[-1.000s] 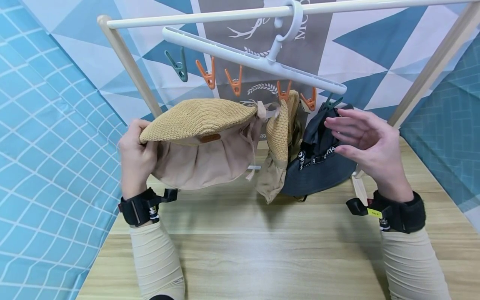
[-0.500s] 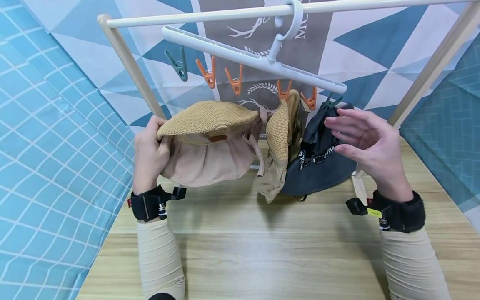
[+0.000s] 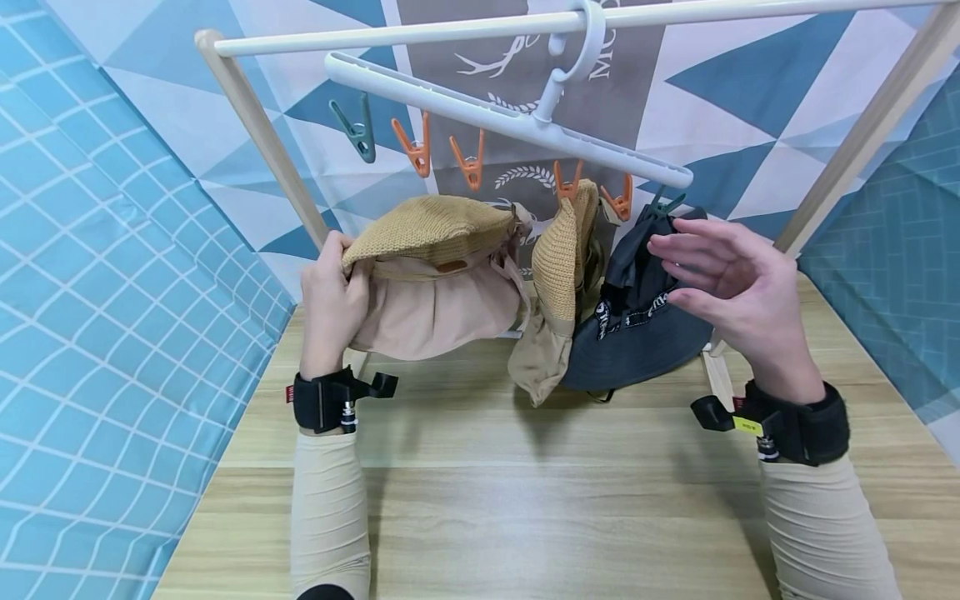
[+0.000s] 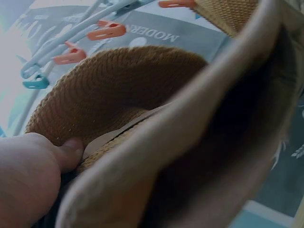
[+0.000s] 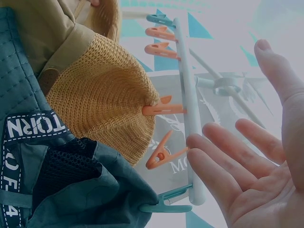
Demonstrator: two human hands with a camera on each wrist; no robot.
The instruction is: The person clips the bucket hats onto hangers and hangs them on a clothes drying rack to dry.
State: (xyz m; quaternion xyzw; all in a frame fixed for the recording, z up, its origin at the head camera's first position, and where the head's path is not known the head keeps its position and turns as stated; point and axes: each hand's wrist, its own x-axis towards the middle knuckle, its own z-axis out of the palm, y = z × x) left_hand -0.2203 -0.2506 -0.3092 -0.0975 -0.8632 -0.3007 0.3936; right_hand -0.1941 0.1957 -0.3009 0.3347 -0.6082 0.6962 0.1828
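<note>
My left hand point(image 3: 330, 304) pinches the left edge of a tan woven sun hat point(image 3: 431, 229) with a pale pink cloth brim. The thumb shows against the weave in the left wrist view. A second woven hat point(image 3: 555, 271) with a beige brim hangs from an orange clothespin point(image 3: 567, 181) on a white hanger point(image 3: 487, 108). Beside it, a dark bucket hat point(image 3: 637, 346) with white lettering hangs from a green clothespin point(image 3: 660, 204). My right hand point(image 3: 746, 292) is held up beside the dark hat, fingers apart and holding nothing.
To the hanger's left side are a green clothespin point(image 3: 356, 129) and two orange clothespins point(image 3: 416, 148); another orange clothespin point(image 3: 619, 198) is at the right. A white rail point(image 3: 405, 33) on wooden posts point(image 3: 262, 137) carries the hanger above a wooden table point(image 3: 525, 500).
My left hand has moved right and slightly up with the pink-brimmed sun hat, bringing it nearer the second woven hat. My right hand has barely moved.
</note>
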